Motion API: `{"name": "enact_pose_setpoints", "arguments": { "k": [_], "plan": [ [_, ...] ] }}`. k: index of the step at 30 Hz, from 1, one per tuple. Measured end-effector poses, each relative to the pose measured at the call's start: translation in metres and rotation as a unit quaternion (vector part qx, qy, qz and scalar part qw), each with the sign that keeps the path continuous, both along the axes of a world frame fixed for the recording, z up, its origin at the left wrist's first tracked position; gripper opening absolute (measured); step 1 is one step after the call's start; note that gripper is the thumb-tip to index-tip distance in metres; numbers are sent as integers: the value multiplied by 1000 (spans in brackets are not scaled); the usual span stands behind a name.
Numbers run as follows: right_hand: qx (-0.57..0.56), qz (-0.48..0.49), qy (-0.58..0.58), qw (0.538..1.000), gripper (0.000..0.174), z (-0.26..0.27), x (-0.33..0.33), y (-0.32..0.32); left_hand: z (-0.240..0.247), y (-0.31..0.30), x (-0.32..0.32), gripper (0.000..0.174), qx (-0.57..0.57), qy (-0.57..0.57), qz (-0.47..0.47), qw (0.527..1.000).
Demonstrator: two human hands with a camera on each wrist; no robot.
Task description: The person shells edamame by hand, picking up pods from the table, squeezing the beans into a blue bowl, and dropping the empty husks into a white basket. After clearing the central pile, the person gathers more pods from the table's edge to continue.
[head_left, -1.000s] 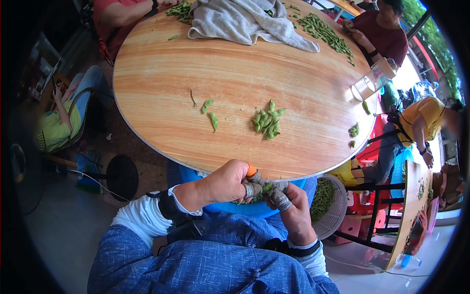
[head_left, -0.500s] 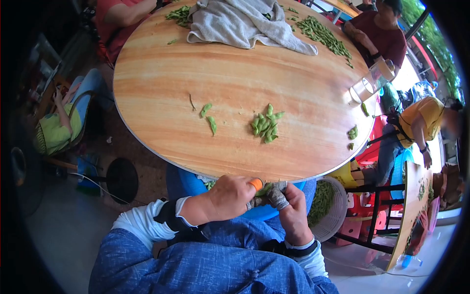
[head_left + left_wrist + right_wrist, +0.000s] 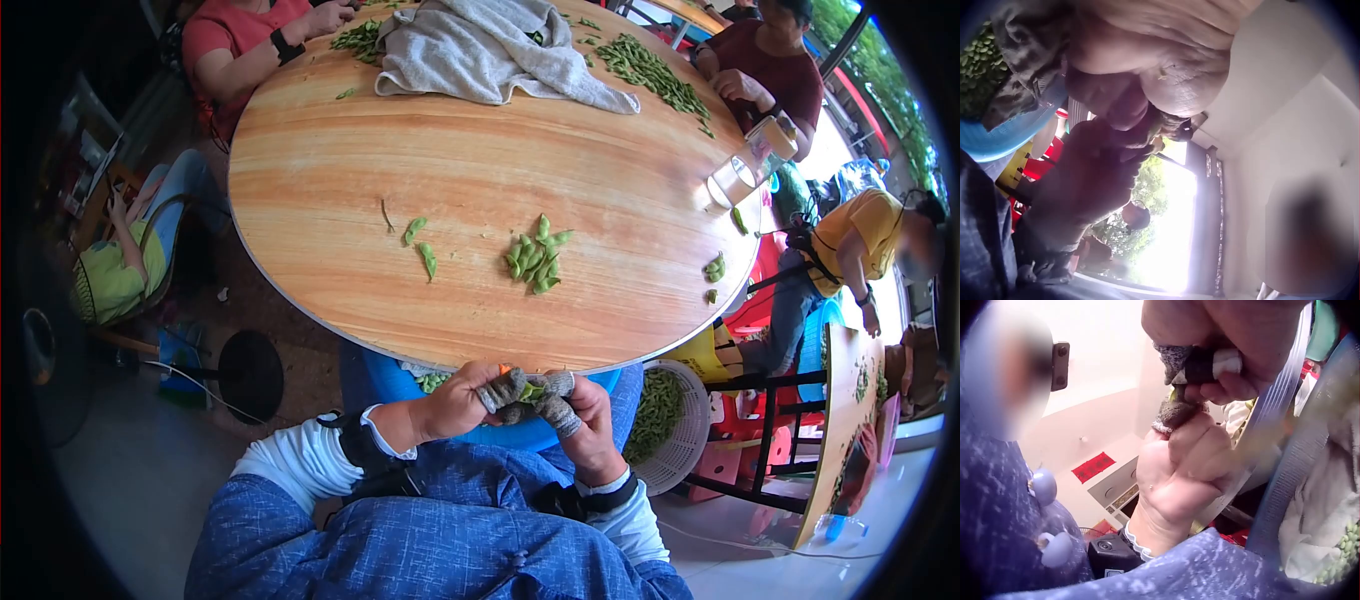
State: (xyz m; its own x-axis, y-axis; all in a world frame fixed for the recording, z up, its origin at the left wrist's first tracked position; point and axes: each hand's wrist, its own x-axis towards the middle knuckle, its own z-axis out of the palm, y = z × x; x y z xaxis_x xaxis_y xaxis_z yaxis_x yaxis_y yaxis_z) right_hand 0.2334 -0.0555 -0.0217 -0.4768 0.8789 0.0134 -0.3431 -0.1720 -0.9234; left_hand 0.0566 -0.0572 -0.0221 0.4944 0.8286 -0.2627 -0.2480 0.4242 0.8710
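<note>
Nearest me, over the lap of a blue mottled jacket, my left hand and right hand meet knuckle to knuckle. Their fingertips, in rough grey knitted covers, are curled and pinch one small green pod between them, just this side of the table's near edge. Below the hands sits a smooth blue basin with a few pods showing at its rim. To the right stands a white perforated basket full of green pods. Beyond lies the round table, with glossy wood-grain streaked pale and amber. On its near half there is a small heap of plump curved pods, and two loose pods lie to its left. At the right edge a clear glass jar lies tilted. Farthest off, a crumpled grey towel lies beside a long scatter of pods.
</note>
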Motion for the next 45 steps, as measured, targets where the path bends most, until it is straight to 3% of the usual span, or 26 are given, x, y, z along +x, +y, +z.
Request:
{"name": "enact_pose_setpoints", "arguments": {
  "k": [3,4,6,9,12,15,18,21,27,33,40,43,45],
  "plan": [
    [-13,2,-1,1000,23,1,1,1,0,6,-6,22,-9,12,-62,998],
    [-18,-3,-17,1000,21,2,2,1,5,7,-5,21,107,85,-43,990],
    [-30,-10,-49,998,19,4,4,0,17,4,1,19,329,225,0,917],
    [13,-9,-111,994,18,6,4,-1,14,5,5,18,367,199,31,908],
    [48,31,-48,997,17,9,5,0,10,12,-12,19,186,101,-125,969],
    [24,75,32,996,15,14,7,3,13,9,-11,17,-15,-37,-133,990],
    [26,55,-22,998,12,12,6,3,18,6,-6,19,133,107,-100,980],
    [70,29,-192,978,11,5,6,1,7,4,-3,14,77,129,-66,986],
    [28,10,-162,986,12,2,4,0,7,1,-2,11,-28,18,-33,999],
    [38,-1,-151,988,11,11,4,-1,0,-1,-4,10,13,7,-91,996],
    [191,-19,-306,933,13,12,-4,-4,-7,-5,-1,22,90,139,-68,984],
    [184,-8,-327,927,12,4,-3,-6,-18,-10,1,24,58,169,-54,982],
    [175,-24,-342,923,11,9,6,-5,-21,-9,2,23,144,260,-113,948]
  ]
}}
